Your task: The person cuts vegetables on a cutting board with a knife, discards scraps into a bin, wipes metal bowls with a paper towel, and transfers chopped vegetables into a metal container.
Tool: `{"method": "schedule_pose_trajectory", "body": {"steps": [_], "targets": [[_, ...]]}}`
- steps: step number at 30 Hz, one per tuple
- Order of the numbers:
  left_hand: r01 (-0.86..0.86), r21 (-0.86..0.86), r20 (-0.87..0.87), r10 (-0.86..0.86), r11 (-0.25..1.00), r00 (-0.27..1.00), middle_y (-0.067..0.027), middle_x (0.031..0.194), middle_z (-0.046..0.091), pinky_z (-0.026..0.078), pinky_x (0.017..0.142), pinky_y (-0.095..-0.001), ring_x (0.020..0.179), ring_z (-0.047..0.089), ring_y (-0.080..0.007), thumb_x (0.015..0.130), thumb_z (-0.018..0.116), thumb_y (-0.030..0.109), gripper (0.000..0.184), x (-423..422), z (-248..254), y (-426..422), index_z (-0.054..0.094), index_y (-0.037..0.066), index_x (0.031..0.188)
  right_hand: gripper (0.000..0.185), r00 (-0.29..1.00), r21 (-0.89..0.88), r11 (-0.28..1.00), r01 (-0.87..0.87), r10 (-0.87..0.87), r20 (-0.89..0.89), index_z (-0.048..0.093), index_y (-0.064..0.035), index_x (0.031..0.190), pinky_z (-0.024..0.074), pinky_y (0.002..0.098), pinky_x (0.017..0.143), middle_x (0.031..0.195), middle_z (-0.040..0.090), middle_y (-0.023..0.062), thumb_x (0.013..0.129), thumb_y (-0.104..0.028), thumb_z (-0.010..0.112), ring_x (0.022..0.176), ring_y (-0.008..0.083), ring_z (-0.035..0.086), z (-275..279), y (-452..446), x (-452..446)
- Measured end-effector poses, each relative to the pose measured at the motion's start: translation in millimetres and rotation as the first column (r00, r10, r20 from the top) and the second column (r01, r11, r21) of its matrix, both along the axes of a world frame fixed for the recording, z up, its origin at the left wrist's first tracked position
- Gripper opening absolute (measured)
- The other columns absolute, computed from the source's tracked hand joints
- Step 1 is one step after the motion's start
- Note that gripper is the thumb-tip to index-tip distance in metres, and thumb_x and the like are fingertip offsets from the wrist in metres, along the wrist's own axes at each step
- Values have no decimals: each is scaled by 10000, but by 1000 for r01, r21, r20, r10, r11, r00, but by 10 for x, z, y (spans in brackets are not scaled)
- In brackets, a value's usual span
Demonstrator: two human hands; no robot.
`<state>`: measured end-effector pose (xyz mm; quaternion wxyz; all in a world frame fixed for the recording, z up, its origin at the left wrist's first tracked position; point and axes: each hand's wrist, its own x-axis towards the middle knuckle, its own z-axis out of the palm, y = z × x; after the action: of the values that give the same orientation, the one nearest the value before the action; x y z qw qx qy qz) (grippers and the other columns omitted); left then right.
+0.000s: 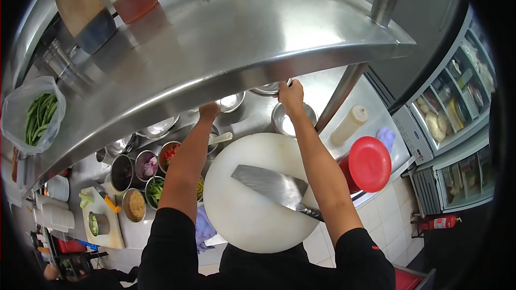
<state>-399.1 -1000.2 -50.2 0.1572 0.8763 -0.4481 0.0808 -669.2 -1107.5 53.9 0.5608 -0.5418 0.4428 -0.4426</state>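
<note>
Right hand — clamped on a round silver metal bowl beyond the round white chopping board | left hand — partly hidden by the grey steel shelf, cannot tell its grip

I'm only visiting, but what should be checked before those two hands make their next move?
1. Right hand on the bowl: ok, at its rim.
2. Left hand holding something: cannot tell, the shelf hides its fingers.
3. Bowl's inside empty: cannot tell, the shelf covers much of it.
4. Knife blade lying flat on the board: ok.
5. Board bare: not ok, the knife is on it.
</note>
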Motion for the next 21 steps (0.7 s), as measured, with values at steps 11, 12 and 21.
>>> {"method": "schedule_pose_trajectory", "body": {"steps": [11,12,21], "targets": [[-162,81,-94,169,984,981,-223,1042,579,481,877,-432,1043,553,-382,665,694,147,403,-142,201,23,540,-37,989,214,990,11,999,-41,42,-138,501,83,865,498,324,507,709,595,163,802,-116,548,536,227,640,-79,116,-105],[-133,84,11,132,988,991,-218,1055,582,479,885,-424,1045,559,-361,666,705,147,415,-111,138,41,542,-30,1004,217,990,10,999,-47,48,-129,503,85,865,497,319,499,703,595,159,802,-118,550,527,221,636,-78,117,-105],[45,8,-64,-44,999,997,-191,932,626,486,846,-388,954,600,-340,617,666,44,236,32,56,47,624,12,847,201,992,1,996,-85,84,-91,501,87,857,489,300,457,649,581,131,800,-100,549,492,190,612,-114,140,-99]]}}
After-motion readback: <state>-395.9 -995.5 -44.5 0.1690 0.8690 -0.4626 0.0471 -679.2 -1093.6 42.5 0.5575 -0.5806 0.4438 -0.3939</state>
